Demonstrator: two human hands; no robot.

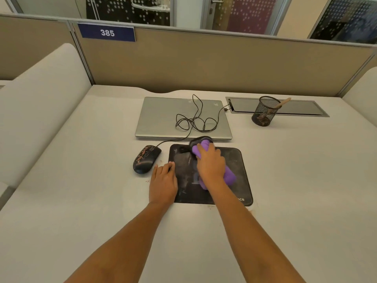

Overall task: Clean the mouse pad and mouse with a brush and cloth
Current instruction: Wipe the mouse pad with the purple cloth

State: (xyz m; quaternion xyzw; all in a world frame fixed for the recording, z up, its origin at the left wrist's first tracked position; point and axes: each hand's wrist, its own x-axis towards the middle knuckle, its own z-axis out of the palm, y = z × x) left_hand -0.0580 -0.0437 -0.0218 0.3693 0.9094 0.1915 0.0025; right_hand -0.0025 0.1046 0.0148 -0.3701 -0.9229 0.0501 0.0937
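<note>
From the head view I see my right hand closed around the purple cloth, pressing it on the black mouse pad, whose long axis runs left-right. My left hand lies flat, fingers spread, pinning the pad's left edge. The mouse sits just left, nose pointing away toward the laptop. The counter lies open to the right.

laptop shut, centre | mesh cup upper right | sign "385" upper left | desk pale
</note>
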